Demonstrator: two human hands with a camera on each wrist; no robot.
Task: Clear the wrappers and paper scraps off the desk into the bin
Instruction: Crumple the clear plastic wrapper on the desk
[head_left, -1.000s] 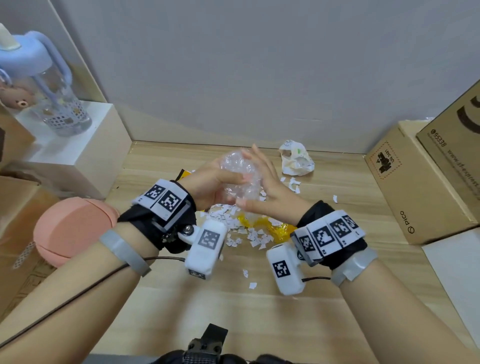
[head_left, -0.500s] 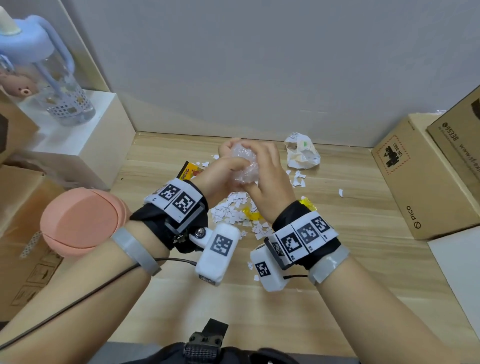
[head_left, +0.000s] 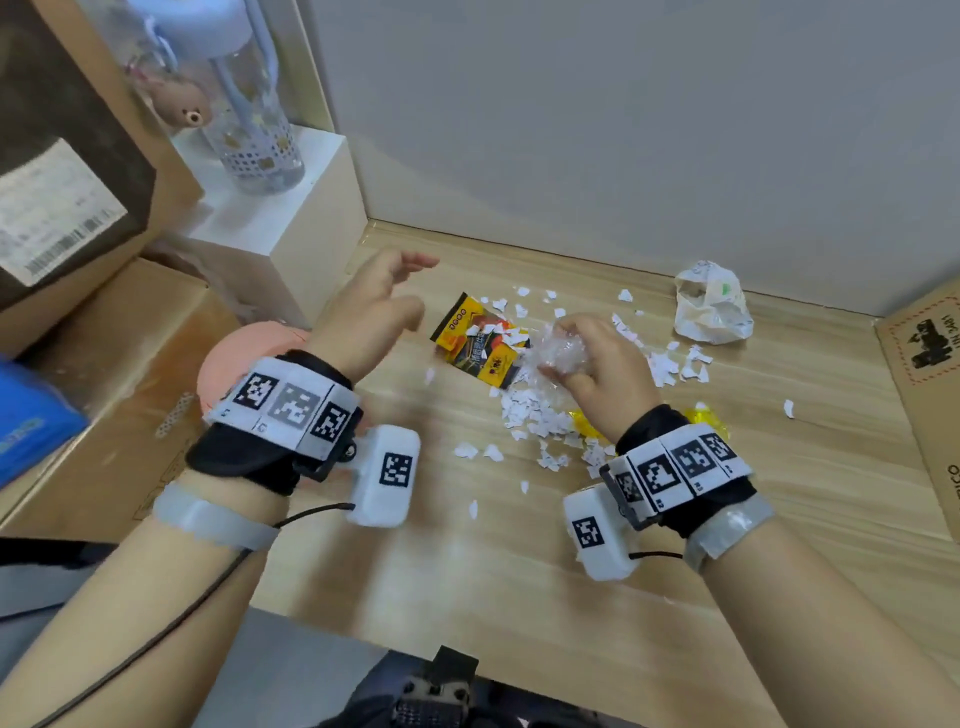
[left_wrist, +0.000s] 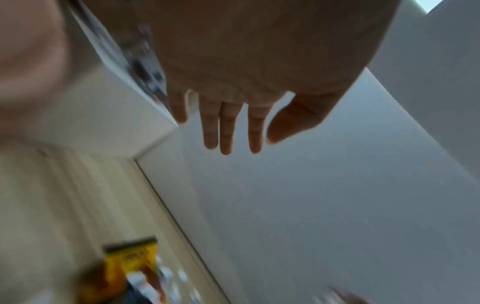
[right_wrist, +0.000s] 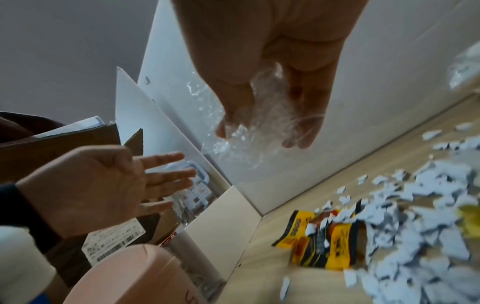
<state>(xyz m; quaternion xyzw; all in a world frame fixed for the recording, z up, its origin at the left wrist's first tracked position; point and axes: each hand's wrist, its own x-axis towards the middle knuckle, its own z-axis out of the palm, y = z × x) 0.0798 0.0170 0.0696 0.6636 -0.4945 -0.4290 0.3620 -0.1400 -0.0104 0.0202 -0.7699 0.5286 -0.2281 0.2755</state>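
Head view: the right hand (head_left: 597, 364) grips a crumpled clear plastic wrapper (head_left: 558, 353) above white paper scraps (head_left: 535, 415) on the wooden desk (head_left: 519, 571). Left wrist view: left hand (left_wrist: 246, 82) empty, fingers spread. Only the right wrist view shows the wrapper pinched between thumb and fingers (right_wrist: 309, 115), beside the pink round bin (right_wrist: 130, 275).

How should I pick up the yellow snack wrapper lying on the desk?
Take the snack wrapper by its bare top edge with the dark strip, the end nearest the wall, coming in from the left with the empty left hand. It lies flat, and paper scraps cover its other end, so that clear edge is probably easiest to pinch. The right hand already holds the clear plastic ball.
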